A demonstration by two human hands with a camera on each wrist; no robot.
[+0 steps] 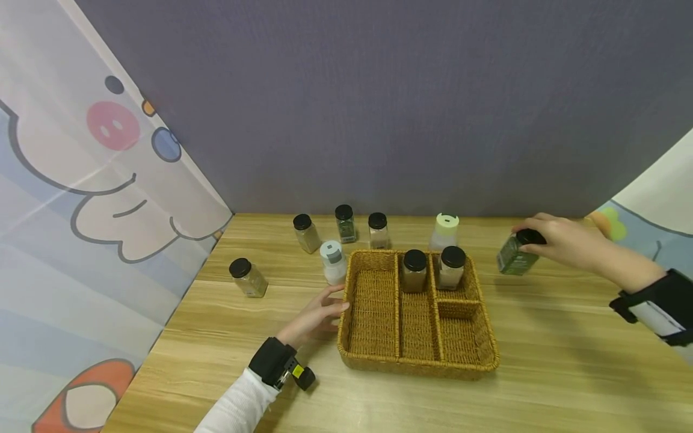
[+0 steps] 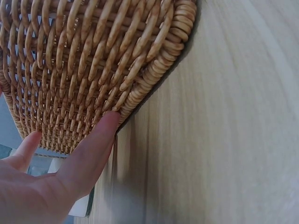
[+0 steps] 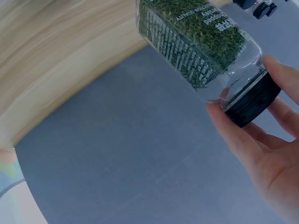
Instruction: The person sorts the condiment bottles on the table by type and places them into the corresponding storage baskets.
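Observation:
My right hand (image 1: 560, 237) holds a clear jar of chopped parsley (image 1: 516, 257) by its black lid, right of the basket. In the right wrist view, thumb and fingers pinch around the black lid (image 3: 252, 100), and the jar tilts with green flakes inside. My left hand (image 1: 316, 316) rests against the left wall of a woven basket (image 1: 411, 365); its fairly straight fingers (image 2: 96, 144) touch the weave in the left wrist view. Two black-lidded spice jars stand in the basket, one (image 1: 414, 273) in the middle compartment, the other (image 1: 452, 269) in the upper right one.
Behind the basket stand several black-lidded jars (image 1: 307, 234) and a bottle with a pale yellow-green cap (image 1: 446, 230). A white-capped bottle (image 1: 332, 261) is at its upper left corner. Another jar (image 1: 249, 278) stands farther left. A grey panel (image 1: 390, 120) rises behind the wooden table (image 1: 568, 361).

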